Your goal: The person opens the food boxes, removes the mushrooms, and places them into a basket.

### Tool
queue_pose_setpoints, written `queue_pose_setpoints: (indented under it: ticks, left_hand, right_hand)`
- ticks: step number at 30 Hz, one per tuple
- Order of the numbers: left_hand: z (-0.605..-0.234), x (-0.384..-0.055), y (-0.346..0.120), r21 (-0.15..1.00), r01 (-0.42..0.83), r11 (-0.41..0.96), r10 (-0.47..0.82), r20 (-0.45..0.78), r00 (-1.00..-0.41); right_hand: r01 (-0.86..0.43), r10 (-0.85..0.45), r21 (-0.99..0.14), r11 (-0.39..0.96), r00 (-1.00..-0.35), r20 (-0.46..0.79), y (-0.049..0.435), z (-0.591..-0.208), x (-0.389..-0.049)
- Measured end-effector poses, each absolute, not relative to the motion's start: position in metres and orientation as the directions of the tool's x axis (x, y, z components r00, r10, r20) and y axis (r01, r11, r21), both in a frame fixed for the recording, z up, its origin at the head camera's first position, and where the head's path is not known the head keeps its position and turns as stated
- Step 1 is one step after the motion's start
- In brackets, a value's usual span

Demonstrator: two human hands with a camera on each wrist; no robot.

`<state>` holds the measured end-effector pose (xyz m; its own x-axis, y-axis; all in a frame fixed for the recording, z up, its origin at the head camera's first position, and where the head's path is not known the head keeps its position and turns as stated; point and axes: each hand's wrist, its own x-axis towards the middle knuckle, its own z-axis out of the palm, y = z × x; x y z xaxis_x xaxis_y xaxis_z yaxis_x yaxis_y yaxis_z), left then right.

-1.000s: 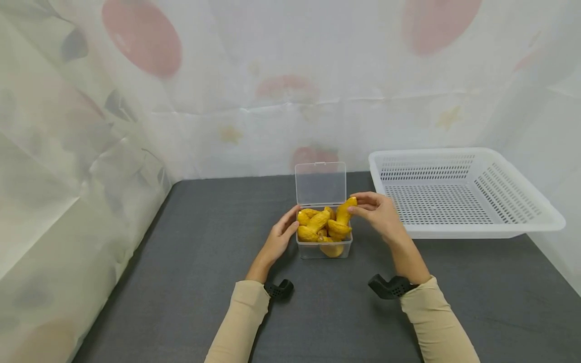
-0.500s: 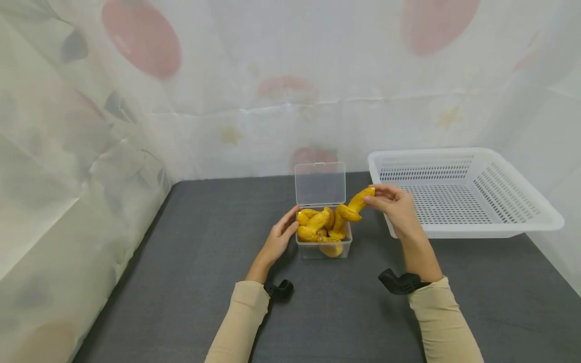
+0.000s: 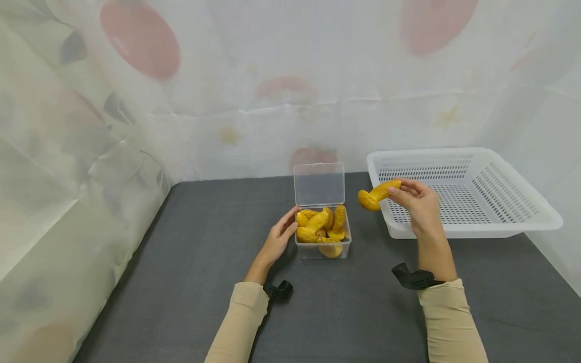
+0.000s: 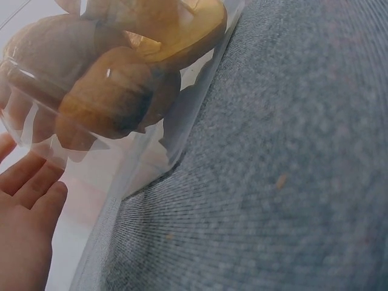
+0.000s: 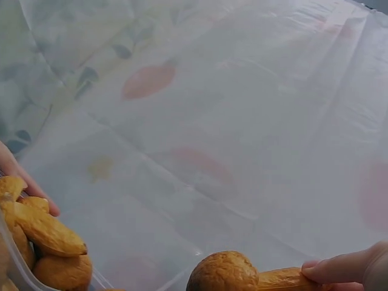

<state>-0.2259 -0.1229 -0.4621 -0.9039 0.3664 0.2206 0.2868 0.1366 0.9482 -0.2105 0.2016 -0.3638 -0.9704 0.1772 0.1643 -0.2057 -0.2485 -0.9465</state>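
Observation:
My right hand [image 3: 422,209] pinches a yellow mushroom [image 3: 373,197] by its stem, held up over the left edge of the white basket. Its rounded cap [image 5: 223,273] points left, away from my fingers. A small clear plastic box [image 3: 310,252] stands on the table with its lid [image 3: 319,184] raised at the back. Several more yellow mushrooms [image 3: 313,226] are piled inside. With fairly straight fingers, my left hand [image 3: 275,242] rests against the box's left side. In the left wrist view the mushrooms [image 4: 109,91] show through the clear wall, beside that hand [image 4: 27,230].
The large white perforated basket [image 3: 472,234] stands at the back right of the dark grey table [image 3: 204,262]. Patterned pale sheeting [image 3: 218,75] hangs behind the table and along its sides.
My right hand has lifted one mushroom out of the box and carried it rightward to the basket's edge. Another mushroom in the box's right part now shows fully. My left hand has stayed put.

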Motion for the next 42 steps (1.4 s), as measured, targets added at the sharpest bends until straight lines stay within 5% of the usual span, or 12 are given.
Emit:
queue_pose_setpoints:
  ticks: [20, 35, 42]
  left_hand:
    - [-0.464, -0.227, -0.123, 0.949, 0.285, 0.136, 0.350, 0.223, -0.910]
    - [-0.463, -0.225, -0.123, 0.951, 0.276, 0.137, 0.338, 0.217, -0.916]
    - [-0.463, -0.226, -0.123, 0.947, 0.292, 0.136, 0.345, 0.231, -0.910]
  right_hand:
    - [-0.174, 0.391, -0.875, -0.451, -0.920, -0.019, 0.237, -0.358, -0.207]
    - [-0.025, 0.455, -0.955, -0.296, -0.883, -0.117, 0.245, -0.364, -0.209]
    - [-0.109, 0.386, -0.974, -0.199, -0.922, 0.024, 0.236, -0.362, -0.207]
